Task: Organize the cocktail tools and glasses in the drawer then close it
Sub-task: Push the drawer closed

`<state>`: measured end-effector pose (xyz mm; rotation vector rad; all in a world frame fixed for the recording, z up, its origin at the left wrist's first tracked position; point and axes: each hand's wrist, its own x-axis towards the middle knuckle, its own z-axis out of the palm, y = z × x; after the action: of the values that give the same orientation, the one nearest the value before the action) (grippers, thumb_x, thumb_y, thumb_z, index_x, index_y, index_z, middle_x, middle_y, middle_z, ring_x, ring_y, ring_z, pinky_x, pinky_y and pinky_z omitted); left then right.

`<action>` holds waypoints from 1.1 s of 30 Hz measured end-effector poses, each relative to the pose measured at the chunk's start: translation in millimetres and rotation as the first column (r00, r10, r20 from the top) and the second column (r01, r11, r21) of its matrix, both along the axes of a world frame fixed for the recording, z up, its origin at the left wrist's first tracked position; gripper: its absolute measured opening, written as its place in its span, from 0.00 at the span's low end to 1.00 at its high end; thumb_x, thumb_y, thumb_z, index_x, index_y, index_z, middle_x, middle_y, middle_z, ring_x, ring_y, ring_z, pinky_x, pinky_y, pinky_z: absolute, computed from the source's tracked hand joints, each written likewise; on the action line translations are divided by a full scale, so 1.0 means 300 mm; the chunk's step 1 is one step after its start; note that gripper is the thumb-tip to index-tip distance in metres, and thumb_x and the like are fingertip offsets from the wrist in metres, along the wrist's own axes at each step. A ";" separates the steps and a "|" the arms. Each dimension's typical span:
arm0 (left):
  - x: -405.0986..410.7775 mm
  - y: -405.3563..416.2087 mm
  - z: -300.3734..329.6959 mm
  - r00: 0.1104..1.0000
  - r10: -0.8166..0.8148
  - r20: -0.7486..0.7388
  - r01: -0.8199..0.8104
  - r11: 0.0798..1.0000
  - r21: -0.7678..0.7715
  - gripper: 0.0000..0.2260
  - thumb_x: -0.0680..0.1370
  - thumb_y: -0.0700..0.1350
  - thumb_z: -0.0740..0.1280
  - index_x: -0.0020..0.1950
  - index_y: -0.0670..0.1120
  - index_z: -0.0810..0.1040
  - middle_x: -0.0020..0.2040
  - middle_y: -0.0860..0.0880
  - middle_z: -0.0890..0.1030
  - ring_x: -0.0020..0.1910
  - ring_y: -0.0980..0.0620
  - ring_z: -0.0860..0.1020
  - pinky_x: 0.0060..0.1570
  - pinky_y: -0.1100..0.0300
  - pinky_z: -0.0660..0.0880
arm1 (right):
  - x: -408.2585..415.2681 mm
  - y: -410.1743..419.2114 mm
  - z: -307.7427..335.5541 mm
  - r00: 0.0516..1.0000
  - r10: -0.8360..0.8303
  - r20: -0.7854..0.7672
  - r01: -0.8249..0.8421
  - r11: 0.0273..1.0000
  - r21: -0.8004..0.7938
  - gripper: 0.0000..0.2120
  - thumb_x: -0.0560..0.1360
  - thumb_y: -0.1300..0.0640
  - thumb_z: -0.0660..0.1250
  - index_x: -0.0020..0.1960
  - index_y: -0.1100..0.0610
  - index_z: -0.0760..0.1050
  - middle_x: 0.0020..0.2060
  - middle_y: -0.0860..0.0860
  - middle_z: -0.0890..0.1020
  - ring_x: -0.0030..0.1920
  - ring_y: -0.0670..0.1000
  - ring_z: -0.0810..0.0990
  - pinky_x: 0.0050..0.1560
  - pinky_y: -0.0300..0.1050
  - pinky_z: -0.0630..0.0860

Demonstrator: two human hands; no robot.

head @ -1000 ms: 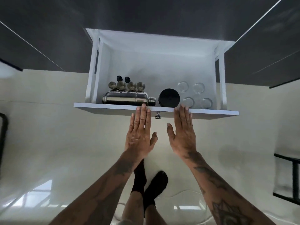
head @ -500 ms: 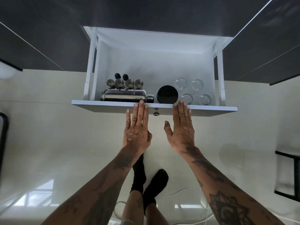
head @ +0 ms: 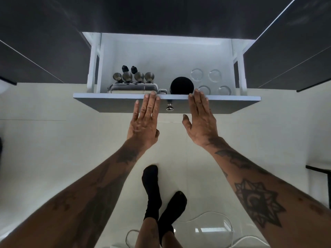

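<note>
The white drawer (head: 114, 103) stands open in dark cabinetry, its grey front facing me with a metal knob (head: 169, 107) in the middle. Inside, a steel shaker (head: 132, 88) lies along the front left, with several metal jiggers (head: 133, 76) and two black stoppers (head: 129, 68) behind it. A black round lid (head: 181, 85) sits centre, and several clear glasses (head: 206, 76) stand at the right. My left hand (head: 144, 120) and my right hand (head: 200, 120) lie flat against the drawer front on either side of the knob, fingers straight, holding nothing.
Dark cabinet fronts (head: 44, 42) flank the drawer on both sides. Below is a glossy cream floor (head: 53, 149) with a white cable (head: 211, 217) near my feet in black socks (head: 155, 192). A dark frame (head: 320, 170) stands at the right edge.
Both palms have stayed pressed flat on the drawer front. The drawer front now shows more of its grey face, and less of the drawer's inside is exposed.
</note>
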<state>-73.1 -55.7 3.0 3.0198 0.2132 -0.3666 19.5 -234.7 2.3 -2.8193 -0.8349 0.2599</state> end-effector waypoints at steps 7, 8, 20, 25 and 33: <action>0.155 0.084 0.009 0.999 -0.042 -0.001 0.042 0.999 0.034 0.46 0.74 0.46 0.67 0.80 0.39 0.39 0.81 0.41 0.39 0.80 0.42 0.40 0.78 0.45 0.43 | 0.149 0.080 -0.009 0.999 -0.043 -0.013 0.043 0.999 -0.016 0.34 0.80 0.50 0.59 0.80 0.60 0.48 0.80 0.56 0.49 0.80 0.57 0.47 0.79 0.50 0.54; 0.178 0.087 0.010 0.999 -0.035 -0.003 0.035 0.999 0.037 0.46 0.74 0.46 0.67 0.80 0.39 0.39 0.81 0.41 0.40 0.80 0.42 0.40 0.78 0.45 0.43 | 0.170 0.093 -0.007 0.999 -0.042 -0.010 0.042 0.999 -0.021 0.34 0.81 0.50 0.58 0.80 0.61 0.48 0.80 0.56 0.49 0.80 0.57 0.46 0.79 0.50 0.52; 0.512 0.070 0.113 0.981 0.178 -0.073 -0.177 0.984 0.015 0.38 0.76 0.45 0.67 0.78 0.36 0.50 0.79 0.33 0.50 0.78 0.35 0.53 0.73 0.46 0.62 | 0.390 0.343 0.054 0.972 -0.229 0.061 0.236 0.915 -0.327 0.37 0.78 0.55 0.61 0.80 0.56 0.45 0.79 0.60 0.39 0.79 0.61 0.40 0.78 0.60 0.45; 0.591 0.091 0.121 0.984 0.131 -0.121 -0.139 0.988 -0.063 0.28 0.78 0.42 0.66 0.76 0.39 0.61 0.72 0.39 0.64 0.70 0.39 0.66 0.61 0.46 0.72 | 0.410 0.448 0.083 0.976 -0.203 0.075 0.217 0.919 -0.330 0.30 0.77 0.55 0.61 0.76 0.62 0.59 0.74 0.59 0.62 0.73 0.59 0.63 0.72 0.54 0.62; 0.678 0.169 0.045 0.970 0.035 -0.242 -0.076 0.984 -0.163 0.46 0.78 0.54 0.67 0.79 0.37 0.39 0.80 0.38 0.40 0.80 0.39 0.41 0.77 0.43 0.53 | 0.519 0.461 0.061 0.983 -0.150 -0.103 0.122 0.964 -0.235 0.35 0.72 0.57 0.67 0.75 0.61 0.59 0.73 0.55 0.63 0.76 0.56 0.58 0.73 0.51 0.63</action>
<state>130.2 -5.0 16.5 2.7897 0.2679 -0.7050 175.2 -96.3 20.6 -3.0187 -0.6170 0.5304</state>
